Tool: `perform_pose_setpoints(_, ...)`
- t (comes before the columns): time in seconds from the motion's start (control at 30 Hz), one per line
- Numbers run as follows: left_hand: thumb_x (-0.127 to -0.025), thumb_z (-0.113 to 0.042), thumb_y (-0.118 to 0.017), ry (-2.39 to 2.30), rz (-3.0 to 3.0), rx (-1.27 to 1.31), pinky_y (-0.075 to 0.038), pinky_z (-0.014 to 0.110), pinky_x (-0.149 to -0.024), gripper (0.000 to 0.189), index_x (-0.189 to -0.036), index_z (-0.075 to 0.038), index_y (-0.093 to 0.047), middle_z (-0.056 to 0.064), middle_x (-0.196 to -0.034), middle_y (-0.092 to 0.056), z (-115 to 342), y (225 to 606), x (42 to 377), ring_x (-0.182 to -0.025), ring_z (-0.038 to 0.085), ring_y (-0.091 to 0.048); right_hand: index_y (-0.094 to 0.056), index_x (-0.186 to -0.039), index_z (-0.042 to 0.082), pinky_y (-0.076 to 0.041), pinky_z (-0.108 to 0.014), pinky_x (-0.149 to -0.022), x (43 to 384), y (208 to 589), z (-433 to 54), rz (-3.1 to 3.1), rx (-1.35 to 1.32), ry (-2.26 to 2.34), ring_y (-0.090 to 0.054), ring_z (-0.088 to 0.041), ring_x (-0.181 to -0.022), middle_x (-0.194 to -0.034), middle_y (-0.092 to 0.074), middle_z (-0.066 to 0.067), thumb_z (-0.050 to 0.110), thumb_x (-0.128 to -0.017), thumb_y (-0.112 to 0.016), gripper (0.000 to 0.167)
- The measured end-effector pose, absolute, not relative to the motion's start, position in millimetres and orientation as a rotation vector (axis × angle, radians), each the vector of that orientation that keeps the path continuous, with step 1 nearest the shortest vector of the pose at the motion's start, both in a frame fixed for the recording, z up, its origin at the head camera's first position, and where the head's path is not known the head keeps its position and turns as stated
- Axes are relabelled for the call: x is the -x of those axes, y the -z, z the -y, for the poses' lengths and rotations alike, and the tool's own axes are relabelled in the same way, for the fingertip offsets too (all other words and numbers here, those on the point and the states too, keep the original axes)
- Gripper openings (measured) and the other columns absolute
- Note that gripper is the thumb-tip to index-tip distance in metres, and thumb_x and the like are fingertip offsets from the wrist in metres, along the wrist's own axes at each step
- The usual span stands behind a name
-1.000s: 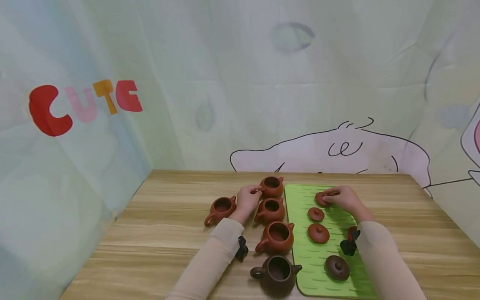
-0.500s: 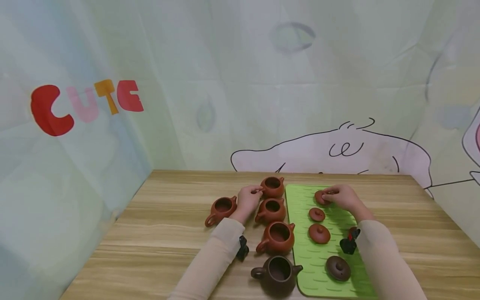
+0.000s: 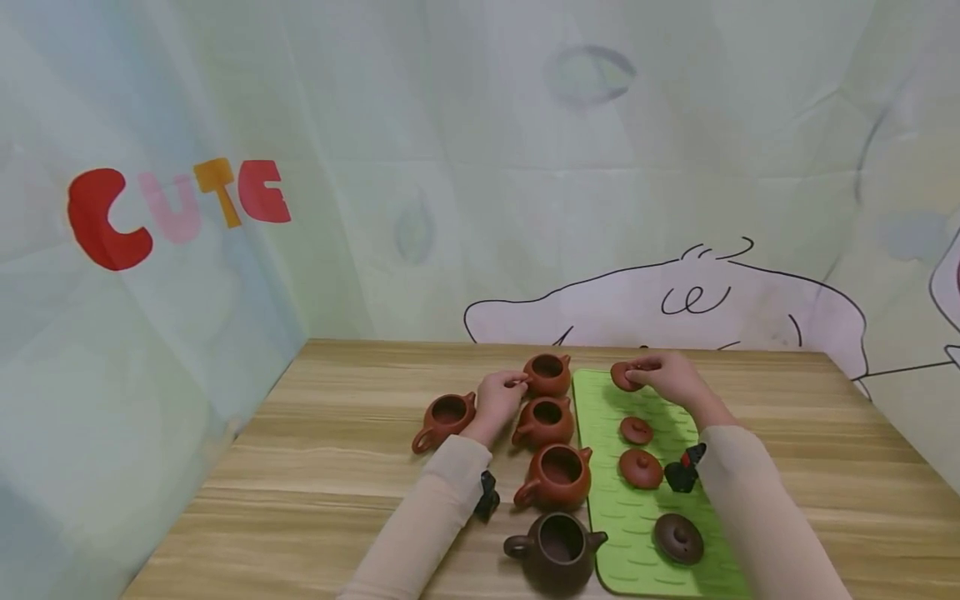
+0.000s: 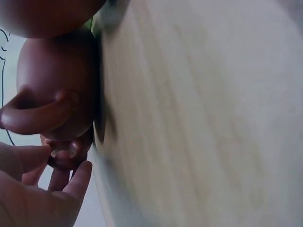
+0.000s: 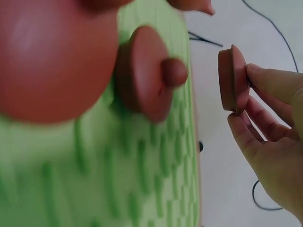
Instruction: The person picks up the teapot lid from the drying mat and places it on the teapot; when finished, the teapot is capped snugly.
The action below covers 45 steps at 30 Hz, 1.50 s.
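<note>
My left hand (image 3: 498, 402) pinches the looped handle (image 4: 66, 160) of the farthest reddish-brown teapot (image 3: 549, 377), which stands without a lid. In the right wrist view, a round reddish lid (image 5: 233, 79) is pinched between the thumb and fingers of my right hand (image 5: 279, 113), raised off the green mat. From the head view, that right hand is over the mat's far end, to the right of the gripped teapot. Two reddish lids, a small one (image 3: 636, 431) and a larger one (image 3: 641, 469), lie on the mat, with a dark brown lid (image 3: 678, 538) nearer.
Two more reddish teapots, one (image 3: 545, 422) behind the other (image 3: 560, 477), and a dark brown teapot (image 3: 558, 550) line the left edge of the green mat (image 3: 622, 567). Another lidless reddish teapot (image 3: 446, 421) sits left of my left hand on the wooden table (image 3: 337, 433).
My right hand has lifted the lid off the mat and carried it up and leftward, toward the farthest teapot. The left hand keeps its grip on the handle.
</note>
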<state>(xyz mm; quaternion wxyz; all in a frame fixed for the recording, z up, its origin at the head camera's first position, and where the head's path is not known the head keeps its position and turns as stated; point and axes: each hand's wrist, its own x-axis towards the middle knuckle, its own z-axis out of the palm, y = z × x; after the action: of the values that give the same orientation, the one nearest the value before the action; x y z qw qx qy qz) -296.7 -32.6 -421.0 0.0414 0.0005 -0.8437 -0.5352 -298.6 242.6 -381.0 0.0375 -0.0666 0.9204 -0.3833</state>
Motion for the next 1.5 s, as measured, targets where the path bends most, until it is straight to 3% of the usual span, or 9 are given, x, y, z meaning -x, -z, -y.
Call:
perform_pose_setpoints(0.27, -0.093, -0.007, -0.061, 1.644, 2.595, 0.015, -0.051, 0.032, -0.076, 0.02, -0.109, -0.004, -0.072, 0.014, -0.105, -0.07, 31.9, 422.1, 297.5, -0.094, 0.025, -0.063, -0.061, -0.123, -0.002, -0.048, -0.049, -0.09, 309.7, 371.9, -218.6, -2.819, 0.224, 1.221, -0.058, -0.037, -0.109, -0.118, -0.063, -0.022, 0.024, -0.095, -0.061, 0.038)
perform_pose_setpoints(0.57, -0.092, -0.007, -0.061, 1.617, 2.604, 0.012, -0.052, 0.033, -0.078, 0.02, -0.108, -0.004, -0.073, 0.013, -0.105, -0.07, 32.3, 421.2, 298.1, -0.094, 0.024, -0.063, -0.065, -0.116, -0.002, -0.05, -0.044, -0.085, 321.2, 372.4, -186.7, -2.797, 0.296, 1.318, -0.061, -0.031, -0.102, -0.112, -0.066, -0.019, 0.02, -0.095, -0.061, 0.031)
perform_pose_setpoints(1.23, -0.091, -0.007, -0.062, 1.574, 2.612, 0.006, -0.051, 0.035, -0.084, 0.019, -0.105, -0.004, -0.074, 0.012, -0.103, -0.071, 33.1, 421.8, 300.0, -0.097, 0.024, -0.063, -0.067, -0.116, -0.002, -0.048, -0.049, -0.092, 328.9, 378.3, -140.9, -2.845, 0.388, 1.32, -0.055, -0.036, -0.113, -0.118, -0.062, -0.021, 0.016, -0.093, -0.063, 0.029)
perform_pose_setpoints(1.5, -0.09, -0.006, -0.063, 1.557, 2.601, 0.016, -0.051, 0.032, -0.078, 0.017, -0.103, -0.004, -0.075, 0.012, -0.099, -0.071, 34.0, 421.3, 299.8, -0.09, 0.022, -0.063, -0.068, -0.113, -0.003, -0.047, -0.05, -0.092, 330.2, 381.6, -135.2, -2.868, 0.434, 1.286, -0.055, -0.036, -0.112, -0.115, -0.062, -0.021, 0.014, -0.092, -0.064, 0.027)
